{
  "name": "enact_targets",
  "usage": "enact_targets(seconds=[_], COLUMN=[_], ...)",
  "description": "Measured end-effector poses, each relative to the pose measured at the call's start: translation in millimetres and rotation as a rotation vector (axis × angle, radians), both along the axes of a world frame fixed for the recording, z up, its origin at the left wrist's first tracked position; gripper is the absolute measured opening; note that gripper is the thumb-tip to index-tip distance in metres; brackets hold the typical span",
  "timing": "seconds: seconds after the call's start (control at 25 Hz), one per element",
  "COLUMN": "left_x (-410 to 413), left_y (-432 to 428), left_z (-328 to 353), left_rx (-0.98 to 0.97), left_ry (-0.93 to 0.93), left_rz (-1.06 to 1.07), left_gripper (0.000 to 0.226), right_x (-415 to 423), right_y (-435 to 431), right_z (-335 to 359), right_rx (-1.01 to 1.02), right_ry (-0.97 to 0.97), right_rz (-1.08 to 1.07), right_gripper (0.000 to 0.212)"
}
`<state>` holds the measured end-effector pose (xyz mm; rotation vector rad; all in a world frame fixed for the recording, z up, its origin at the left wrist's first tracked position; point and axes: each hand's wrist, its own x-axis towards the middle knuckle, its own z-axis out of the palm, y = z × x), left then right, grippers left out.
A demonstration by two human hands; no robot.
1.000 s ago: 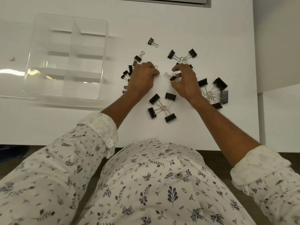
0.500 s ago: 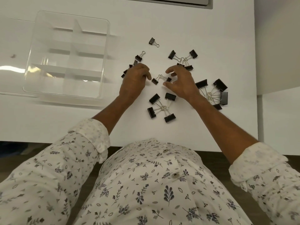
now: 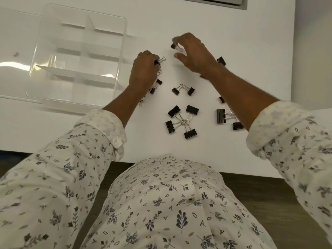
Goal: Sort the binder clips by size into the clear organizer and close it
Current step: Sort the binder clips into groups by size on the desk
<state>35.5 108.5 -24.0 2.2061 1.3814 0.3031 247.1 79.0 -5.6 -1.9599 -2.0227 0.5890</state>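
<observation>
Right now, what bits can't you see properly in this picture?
Head view, all of it:
- Small clips under the left hand: the hand covers them, so no counting, and its grip is hidden.
- Big clip bunch: the right forearm covers part.
- Clip at the right hand: blurred, grip unclear.
- Clear organizer: its left part runs off the frame edge.

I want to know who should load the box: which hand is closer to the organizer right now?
Left. The left hand sits just right of the organizer's right wall, gripping a small clip. The right hand is farther right, beyond the left hand.
</observation>
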Motion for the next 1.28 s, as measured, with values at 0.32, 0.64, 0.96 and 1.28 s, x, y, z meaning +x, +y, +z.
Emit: enact_targets(seconds=[0.32, 0.64, 0.96, 1.28], left_x=[-11, -4, 15, 6], left_y=[9, -11, -42, -55], left_z=[-8, 3, 1, 1], left_rx=[-0.014, 0.016, -0.015, 0.022], left_ry=[-0.054, -0.177, -0.034, -0.102], left_rz=[0.061, 0.085, -0.179, -0.156], left_gripper=[0.024, 0.042, 0.056, 0.059], right_x=[-17, -13, -8, -14], right_y=[31, -6, -47, -59], right_z=[-19, 19, 22, 15], right_rx=[0.016, -0.119, -0.271, -0.245], right_ry=[-0.182, 0.005, 0.049, -0.024], right_rz=[0.047, -0.302, -0.39, -0.367], right_gripper=[0.031, 0.025, 0.014, 0.021])
